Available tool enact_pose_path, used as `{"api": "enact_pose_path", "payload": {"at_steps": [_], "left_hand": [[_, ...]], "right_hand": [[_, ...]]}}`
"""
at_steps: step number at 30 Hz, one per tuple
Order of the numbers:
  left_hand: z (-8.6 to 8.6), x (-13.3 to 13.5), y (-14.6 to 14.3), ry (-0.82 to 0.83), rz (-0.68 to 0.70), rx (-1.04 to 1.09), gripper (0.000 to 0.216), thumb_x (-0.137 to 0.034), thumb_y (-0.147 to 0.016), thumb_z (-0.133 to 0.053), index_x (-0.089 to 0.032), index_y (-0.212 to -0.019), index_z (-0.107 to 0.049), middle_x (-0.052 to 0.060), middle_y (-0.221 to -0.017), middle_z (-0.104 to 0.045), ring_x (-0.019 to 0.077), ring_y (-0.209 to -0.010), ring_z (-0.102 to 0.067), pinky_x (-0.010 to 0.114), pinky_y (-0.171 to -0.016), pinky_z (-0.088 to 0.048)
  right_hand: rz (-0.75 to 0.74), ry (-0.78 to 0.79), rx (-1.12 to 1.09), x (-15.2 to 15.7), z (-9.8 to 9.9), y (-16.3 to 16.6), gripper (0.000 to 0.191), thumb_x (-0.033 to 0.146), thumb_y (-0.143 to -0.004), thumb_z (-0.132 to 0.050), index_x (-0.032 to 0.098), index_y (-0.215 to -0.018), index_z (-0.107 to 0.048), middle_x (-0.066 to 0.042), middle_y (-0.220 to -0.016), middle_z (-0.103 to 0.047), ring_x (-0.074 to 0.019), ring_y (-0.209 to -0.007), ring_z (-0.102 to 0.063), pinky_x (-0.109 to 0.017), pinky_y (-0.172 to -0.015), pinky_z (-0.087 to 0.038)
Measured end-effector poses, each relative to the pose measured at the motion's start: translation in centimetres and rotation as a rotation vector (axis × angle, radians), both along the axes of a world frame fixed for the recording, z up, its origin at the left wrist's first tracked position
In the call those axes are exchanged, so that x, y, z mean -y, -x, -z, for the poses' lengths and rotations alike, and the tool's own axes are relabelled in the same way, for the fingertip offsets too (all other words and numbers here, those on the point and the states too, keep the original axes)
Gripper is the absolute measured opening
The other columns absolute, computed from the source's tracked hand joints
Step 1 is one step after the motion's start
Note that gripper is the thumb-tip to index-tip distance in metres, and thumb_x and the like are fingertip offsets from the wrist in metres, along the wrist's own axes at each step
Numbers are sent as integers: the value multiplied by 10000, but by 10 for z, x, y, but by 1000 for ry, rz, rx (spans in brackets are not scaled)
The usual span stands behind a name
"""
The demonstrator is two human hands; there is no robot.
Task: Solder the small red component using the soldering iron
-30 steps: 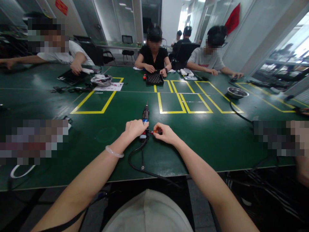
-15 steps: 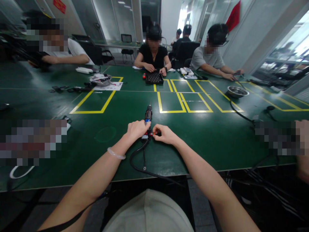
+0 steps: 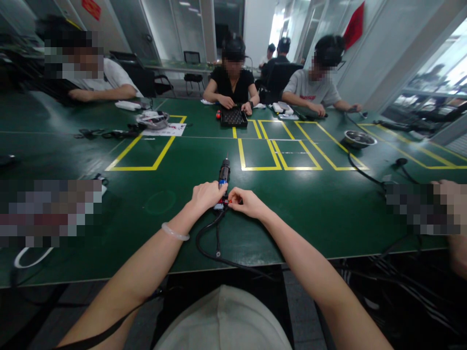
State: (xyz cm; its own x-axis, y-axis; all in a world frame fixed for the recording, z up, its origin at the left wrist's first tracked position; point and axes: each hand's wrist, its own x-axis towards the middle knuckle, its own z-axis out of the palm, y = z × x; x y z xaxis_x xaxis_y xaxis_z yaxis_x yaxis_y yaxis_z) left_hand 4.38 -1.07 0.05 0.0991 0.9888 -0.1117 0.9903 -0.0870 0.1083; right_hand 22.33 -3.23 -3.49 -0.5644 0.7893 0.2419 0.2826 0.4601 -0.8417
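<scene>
A corded power drill (image 3: 225, 169), dark with a blue band and a thin bit, lies on the green table (image 3: 189, 184) with its tip pointing away from me. My left hand (image 3: 206, 196) is closed round its body, thumb on top. At the near end of the drill, my right hand (image 3: 247, 201) pinches a small red-orange part (image 3: 229, 201); its exact kind is too small to make out. A black cord (image 3: 199, 242) loops from the drill toward the table's front edge. The fingers partly cover the drill's lower body.
Across the table, a person works at a black tray (image 3: 233, 117). Yellow tape (image 3: 260, 168) outlines rectangles. A metal bowl (image 3: 359, 139) stands to the right with a cable beside it. A bundled item lies on white paper (image 3: 178, 129) at left. Another person's hand (image 3: 447, 194) is at far right.
My right hand has shifted slightly left, closer to the drill, and its fingers have curled more. My left hand and the drill stay put. The person at back right has moved an arm.
</scene>
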Motion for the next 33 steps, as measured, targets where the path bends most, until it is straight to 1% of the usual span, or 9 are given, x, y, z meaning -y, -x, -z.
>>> {"api": "enact_pose_path", "payload": {"at_steps": [3, 8, 11, 16, 20, 23, 26, 30, 33], "left_hand": [[0, 0, 1, 0, 7, 0, 775, -668, -901, -140, -152, -1077, -692, 203, -1047, -710, 358, -1010, -664, 432, -842, -480], [1, 2, 4, 11, 14, 2, 789, -723, -877, -144, -161, -1088, -655, 200, -1051, -706, 359, -1020, -659, 426, -838, -477], [0, 4, 7, 21, 22, 29, 799, -751, -862, -163, -155, -1173, -594, 204, -1057, -702, 365, -1022, -657, 426, -835, -470], [-4, 13, 13, 26, 44, 90, 816, -748, -861, -225, -214, -1471, -315, 168, -1139, -688, 362, -1037, -654, 413, -833, -457], [-7, 21, 15, 20, 128, 74, 805, -705, -886, -248, -268, -1554, -137, 132, -1243, -652, 335, -1077, -639, 383, -849, -448], [-8, 23, 17, 9, 208, 66, 772, -697, -891, -252, -333, -1557, -114, 102, -1278, -628, 323, -1113, -618, 365, -834, -451], [-8, 23, 18, 22, 253, 46, 777, -735, -862, -286, -386, -1545, -155, 88, -1201, -649, 320, -1097, -618, 353, -817, -453], [-8, 23, 18, 26, 266, 34, 832, -790, -807, -336, -388, -1528, -234, 90, -1095, -655, 317, -1058, -625, 339, -803, -456], [-7, 23, 18, 22, 273, 45, 816, -791, -807, -335, -395, -1516, -259, 88, -1092, -647, 316, -1051, -626, 342, -791, -460]], "right_hand": [[-16, 0, -28, 2, -1, 0, 116, 199, -803, -562, 174, -916, -557, 20, -742, -585, -110, -660, -537, -238, -667, -425], [-9, 16, -27, 2, -2, -1, 220, 101, -744, -492, 183, -944, -530, 26, -748, -593, -108, -651, -535, -234, -657, -422], [1, 29, -21, 2, -2, -1, 188, 109, -736, -491, 191, -904, -506, 28, -749, -591, -114, -653, -535, -236, -644, -419], [24, 38, -6, 2, -2, -1, 104, 143, -752, -494, 201, -834, -468, 33, -740, -585, -112, -631, -515, -238, -632, -412], [24, 47, -25, 2, 0, -1, 106, 141, -749, -490, 202, -829, -457, 30, -752, -595, -115, -653, -531, -242, -654, -420], [23, 54, -48, 1, 1, -1, 111, 140, -742, -492, 199, -828, -454, 22, -768, -606, -124, -691, -560, -253, -681, -435], [6, 87, -97, 0, 2, -1, 117, 140, -745, -489, 198, -839, -451, 14, -768, -618, -136, -712, -589, -266, -694, -449], [-4, 95, -113, -1, 5, -1, 184, 133, -745, -493, 190, -919, -480, 12, -768, -619, -137, -702, -594, -266, -685, -450], [1, 70, -102, -2, 6, 0, 236, 126, -751, -488, 187, -979, -491, 11, -789, -629, -129, -699, -590, -262, -697, -449]]}}
